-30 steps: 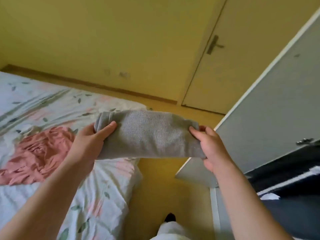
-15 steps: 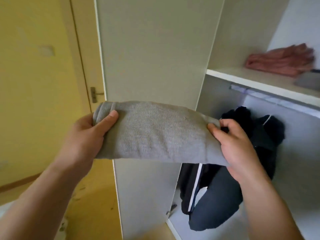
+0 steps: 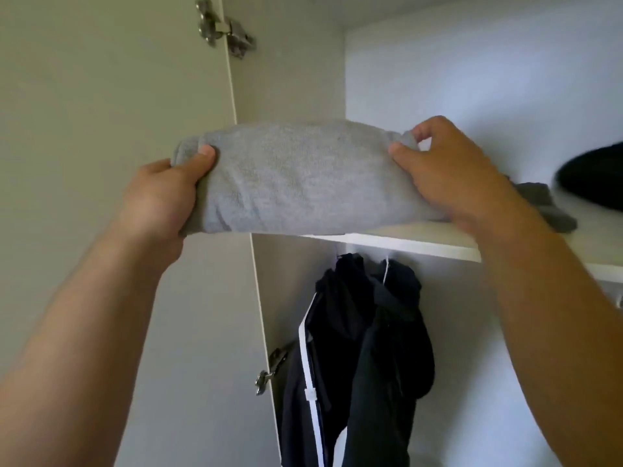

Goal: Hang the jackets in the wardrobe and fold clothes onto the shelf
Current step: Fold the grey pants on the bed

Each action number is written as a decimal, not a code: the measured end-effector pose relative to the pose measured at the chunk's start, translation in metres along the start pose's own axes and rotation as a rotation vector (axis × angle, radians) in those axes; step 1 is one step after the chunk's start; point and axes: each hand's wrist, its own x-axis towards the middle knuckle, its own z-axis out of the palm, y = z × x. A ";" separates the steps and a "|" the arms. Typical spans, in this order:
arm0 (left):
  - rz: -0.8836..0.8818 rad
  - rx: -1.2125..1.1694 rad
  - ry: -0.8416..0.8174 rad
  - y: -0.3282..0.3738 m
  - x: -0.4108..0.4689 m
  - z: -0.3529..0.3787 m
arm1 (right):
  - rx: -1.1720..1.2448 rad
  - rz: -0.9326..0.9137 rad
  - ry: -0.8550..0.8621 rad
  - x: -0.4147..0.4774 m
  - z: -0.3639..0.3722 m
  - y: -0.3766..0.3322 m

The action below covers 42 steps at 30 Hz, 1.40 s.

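A folded grey garment (image 3: 296, 178) is held up at the level of the white wardrobe shelf (image 3: 404, 245), its right part over the shelf's front edge. My left hand (image 3: 161, 197) grips its left end, thumb on top. My right hand (image 3: 448, 176) grips the right end, fingers curled over the fold. Below the shelf hang dark jackets (image 3: 364, 358), one with a white stripe.
The open wardrobe door (image 3: 111, 129) stands at the left, with metal hinges (image 3: 222, 26) at its edge. On the shelf to the right lie a darker grey cloth (image 3: 542, 203) and a black item (image 3: 593, 176). The wardrobe's back wall is white.
I turned from the bed to the wardrobe and lifted the grey garment from chest height up to the shelf. Both hands kept their hold on its ends.
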 end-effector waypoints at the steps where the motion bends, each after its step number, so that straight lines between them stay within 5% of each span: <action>1: 0.000 -0.023 0.000 -0.003 0.013 0.011 | -0.022 0.023 0.000 0.017 0.001 0.000; 7: -0.088 -0.148 -0.055 -0.029 0.078 0.077 | 0.121 0.341 -0.082 0.121 0.019 0.027; 16: -0.284 -0.287 -0.066 -0.094 0.125 0.108 | 0.532 0.482 0.052 0.179 0.088 0.061; 20: -0.421 -0.187 -0.125 -0.113 0.118 0.110 | 0.088 0.361 -0.206 0.181 0.131 0.055; 22: -0.301 0.025 -0.148 -0.107 0.110 0.102 | -0.159 0.271 -0.259 0.179 0.146 0.053; 26: 0.247 0.865 -0.135 -0.087 0.094 0.084 | -0.326 0.198 -0.178 0.176 0.158 0.060; 29: 0.560 1.019 -0.391 -0.075 0.095 0.091 | -0.398 0.236 -0.230 0.173 0.155 0.057; 33: 0.418 1.026 -0.737 -0.086 0.101 0.107 | -0.457 0.329 -0.308 0.179 0.160 0.047; 42: 0.434 1.046 -0.710 -0.128 0.138 0.111 | -0.230 0.403 -0.329 0.207 0.199 0.059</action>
